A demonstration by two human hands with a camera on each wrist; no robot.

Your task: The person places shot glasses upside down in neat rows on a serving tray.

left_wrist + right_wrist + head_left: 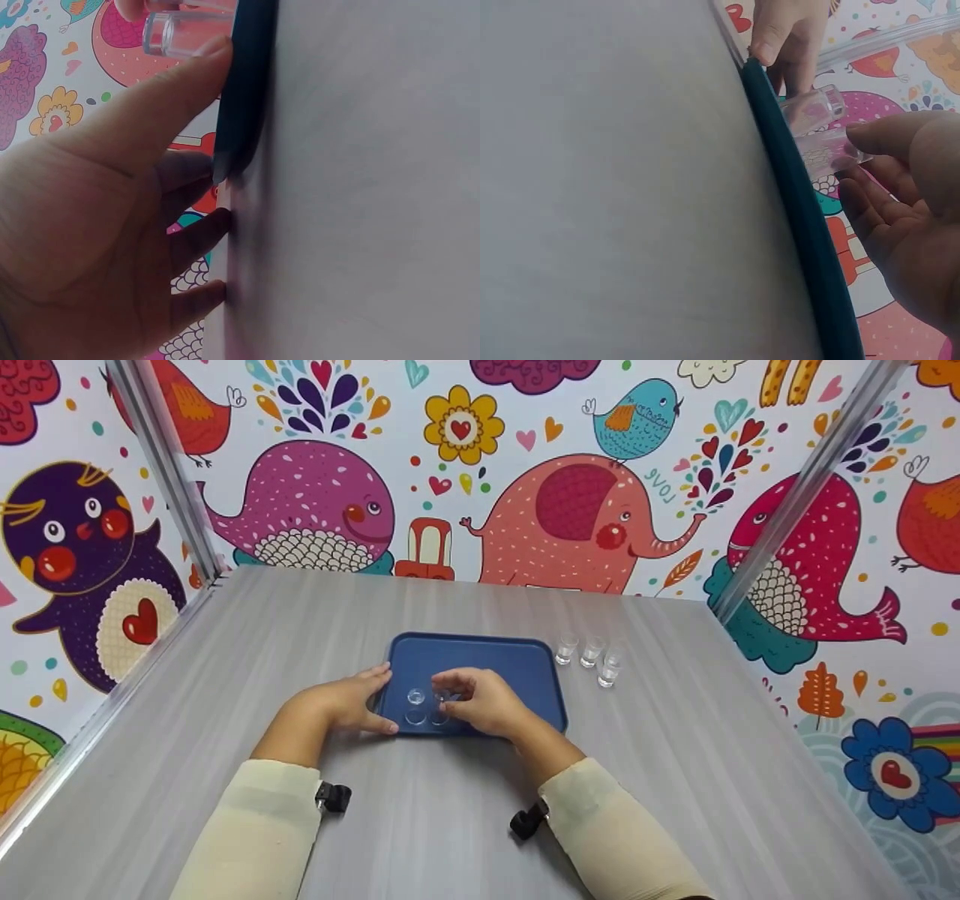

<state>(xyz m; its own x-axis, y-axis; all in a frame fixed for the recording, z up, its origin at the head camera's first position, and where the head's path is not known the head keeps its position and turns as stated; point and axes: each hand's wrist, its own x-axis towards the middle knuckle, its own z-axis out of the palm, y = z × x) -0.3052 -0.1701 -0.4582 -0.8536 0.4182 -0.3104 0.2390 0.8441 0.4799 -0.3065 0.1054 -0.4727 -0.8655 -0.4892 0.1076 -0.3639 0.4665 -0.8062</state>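
Note:
In the head view my left hand (347, 699) is at the left end of a blue tray (495, 652), fingers spread, with the thumb by its near corner. In the left wrist view its thumb touches the tray's rim. A clear shot glass (415, 706) stands upside down on the tray, thick base up. Beside it, my right hand (484, 701) pinches a second shot glass (829, 154) between thumb and fingertips. This one is also base up, its mouth end right at the tray, partly hidden by my fingers in the head view.
Three more clear shot glasses stand upright on the grey table (337, 607) just right of the tray: one by its far corner (566, 649), one beside that (591, 651), one nearer (610, 667). Cartoon-printed walls (450, 510) border the table at the back and sides.

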